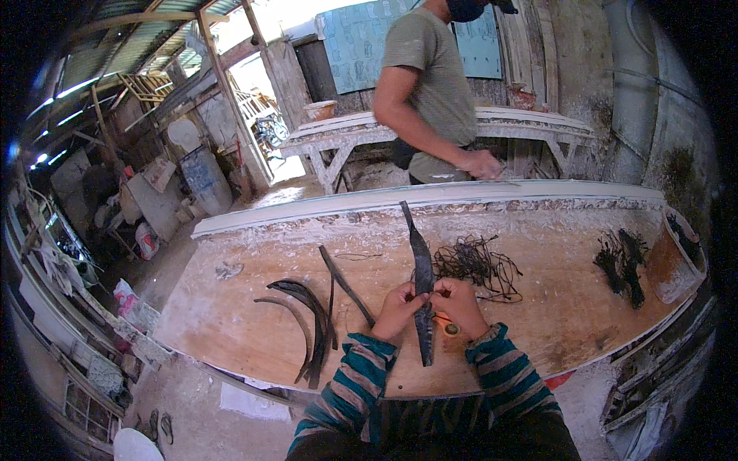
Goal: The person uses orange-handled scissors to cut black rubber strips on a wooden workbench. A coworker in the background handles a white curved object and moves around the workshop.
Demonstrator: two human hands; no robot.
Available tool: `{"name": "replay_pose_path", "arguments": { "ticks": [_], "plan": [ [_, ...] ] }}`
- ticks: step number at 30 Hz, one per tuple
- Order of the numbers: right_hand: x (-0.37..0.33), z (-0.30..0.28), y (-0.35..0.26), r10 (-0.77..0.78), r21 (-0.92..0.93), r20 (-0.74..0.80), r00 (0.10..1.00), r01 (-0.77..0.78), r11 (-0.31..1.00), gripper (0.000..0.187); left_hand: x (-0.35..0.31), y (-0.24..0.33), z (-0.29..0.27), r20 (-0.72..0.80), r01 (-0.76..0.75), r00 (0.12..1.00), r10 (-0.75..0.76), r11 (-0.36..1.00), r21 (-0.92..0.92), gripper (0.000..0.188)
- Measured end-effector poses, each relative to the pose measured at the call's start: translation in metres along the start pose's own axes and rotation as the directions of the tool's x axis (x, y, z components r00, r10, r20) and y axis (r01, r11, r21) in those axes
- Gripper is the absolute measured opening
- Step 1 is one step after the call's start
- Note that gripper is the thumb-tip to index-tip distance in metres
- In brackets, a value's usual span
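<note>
A long, flat black strip (421,253), rubber-like and wider in its middle, runs up and down in front of me over the wooden tabletop (254,261). My left hand (397,309) pinches its left edge. On the opposite edge, my right hand (457,301) grips the same strip, fingertips close to the left ones. Partly under my right hand lies a tool with an orange-yellow looped handle (449,328), probably scissors. A loose tangle of thin black cords (480,265) rests just beyond that hand. Several curved black strips (307,323) and a straighter one (346,284) lie to the left.
Tied black cord bundles (624,261) and a stained bucket (673,265) stand at the table's right end. A whitish raised ledge (430,198) borders the far side. Beyond it a person in a grey-green shirt (434,84) stands before a second bench (338,142).
</note>
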State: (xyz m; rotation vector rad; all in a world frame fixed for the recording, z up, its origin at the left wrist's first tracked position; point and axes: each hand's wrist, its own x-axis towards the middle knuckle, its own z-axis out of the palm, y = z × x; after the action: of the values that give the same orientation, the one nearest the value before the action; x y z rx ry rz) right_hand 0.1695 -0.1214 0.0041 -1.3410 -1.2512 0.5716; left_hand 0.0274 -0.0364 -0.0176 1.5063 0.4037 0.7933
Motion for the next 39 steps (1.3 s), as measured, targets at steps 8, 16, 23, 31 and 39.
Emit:
{"name": "replay_pose_path", "arguments": {
  "ticks": [8,16,23,31,39],
  "plan": [
    [-0.002,0.002,-0.011,0.010,-0.070,-0.017,1.000,-0.011,0.998,0.016,-0.004,0.003,0.002,0.045,-0.004,0.999,0.005,1.000,-0.021,0.018],
    [0.000,0.004,-0.003,0.082,0.079,-0.014,0.997,-0.081,0.994,0.007,-0.005,0.018,0.009,-0.028,0.032,0.999,-0.031,0.998,0.052,0.017],
    [-0.001,0.003,-0.009,0.048,0.020,-0.011,0.999,-0.047,0.999,0.004,-0.001,0.003,-0.003,-0.054,-0.013,0.998,0.021,0.990,0.140,0.008],
    [-0.003,0.006,-0.005,-0.010,-0.001,-0.010,1.000,0.010,1.000,0.011,-0.002,0.005,0.006,-0.009,-0.014,1.000,0.013,0.999,-0.036,0.017],
    [-0.005,0.007,-0.014,0.017,-0.057,-0.014,1.000,-0.018,0.998,0.014,-0.005,0.008,0.005,0.055,-0.042,0.998,0.043,0.999,-0.019,0.021]
  ]
}}
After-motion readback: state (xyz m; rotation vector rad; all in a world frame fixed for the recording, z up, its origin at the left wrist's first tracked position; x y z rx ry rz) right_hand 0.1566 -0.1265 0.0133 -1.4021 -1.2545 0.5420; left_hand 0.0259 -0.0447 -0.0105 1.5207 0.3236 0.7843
